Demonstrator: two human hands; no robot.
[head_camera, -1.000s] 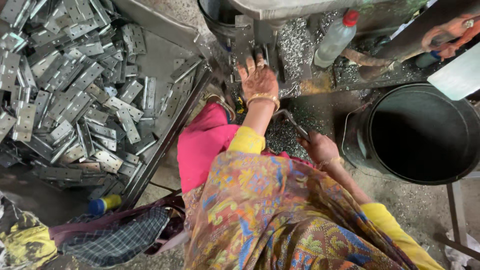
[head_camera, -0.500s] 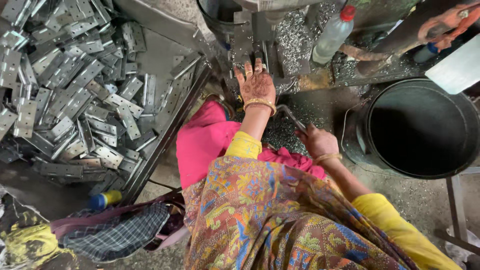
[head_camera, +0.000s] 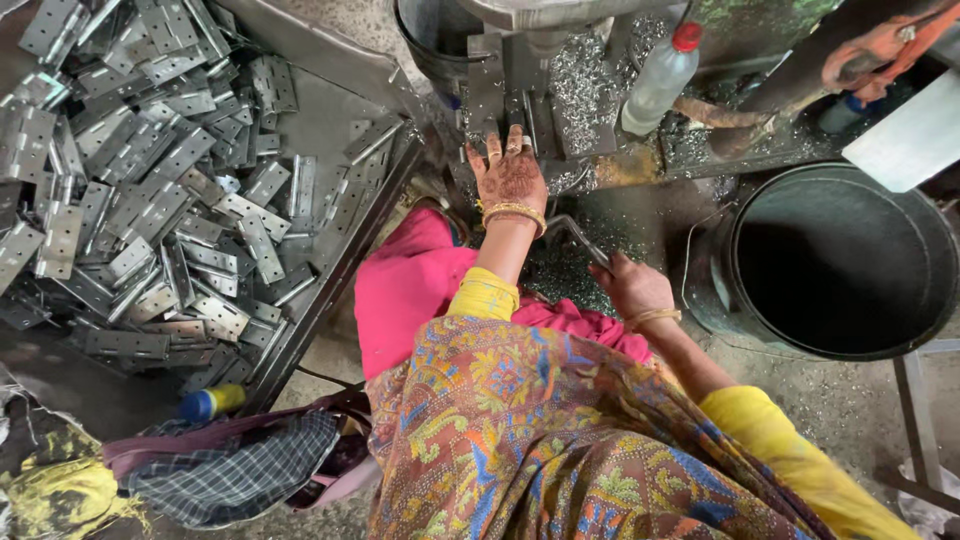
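Observation:
My left hand (head_camera: 510, 172) reaches forward to the base of a metal press machine (head_camera: 520, 70), fingers spread over a small metal piece at its work point; whether it grips the piece is hidden. My right hand (head_camera: 632, 285) is closed around a bent metal lever handle (head_camera: 575, 233) that runs toward the machine. Both wrists wear gold bangles. I wear yellow sleeves and a patterned wrap over pink cloth.
A sloped metal tray (head_camera: 330, 60) at left holds a heap of several shiny metal hinges (head_camera: 140, 200). A large dark bucket (head_camera: 845, 265) stands at right. A plastic bottle with a red cap (head_camera: 658, 80) sits among metal shavings. A checked cloth bag (head_camera: 230, 465) lies lower left.
My left hand has stayed at the machine's work point while my right hand on the lever has shifted slightly lower and toward me. The view moved a little.

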